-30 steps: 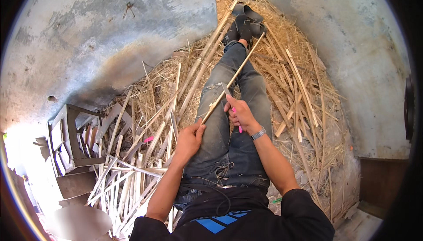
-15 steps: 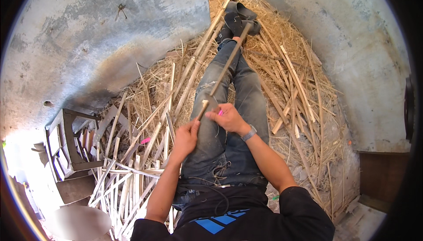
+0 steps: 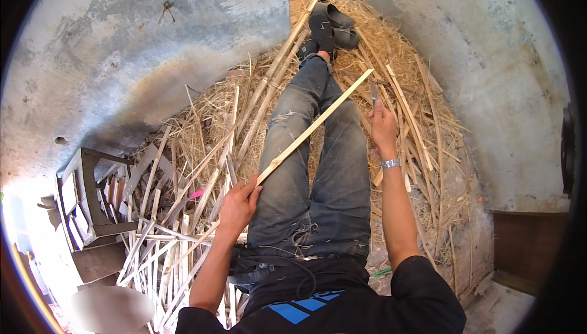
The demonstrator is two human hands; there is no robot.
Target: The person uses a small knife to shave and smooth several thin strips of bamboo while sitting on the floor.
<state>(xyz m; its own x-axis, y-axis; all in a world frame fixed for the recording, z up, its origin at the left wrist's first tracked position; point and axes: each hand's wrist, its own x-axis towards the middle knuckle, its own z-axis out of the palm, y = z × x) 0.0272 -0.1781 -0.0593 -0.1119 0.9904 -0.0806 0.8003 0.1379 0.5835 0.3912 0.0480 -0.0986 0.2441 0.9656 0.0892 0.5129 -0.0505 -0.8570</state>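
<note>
I sit on straw with my legs in blue jeans (image 3: 318, 169) stretched out. My left hand (image 3: 238, 202) grips the near end of a long pale bamboo strip (image 3: 315, 126) that slants up and right across my thighs. My right hand (image 3: 383, 127) is raised to the right of my knee, shut on a small knife (image 3: 373, 92) whose blade points up. The knife is apart from the strip's far end. A silver watch (image 3: 390, 163) sits on my right wrist.
Loose straw and several split bamboo slats (image 3: 202, 181) cover the floor on both sides. A stack of cut slats (image 3: 165, 260) lies at my left. A small wooden stool (image 3: 85, 199) lies left. Grey concrete walls (image 3: 140, 40) close in; dark shoes (image 3: 327, 25) at my feet.
My right hand has moved off the strip, out to the right with the knife. The strip has swung to point further right, and my left hand has dropped lower.
</note>
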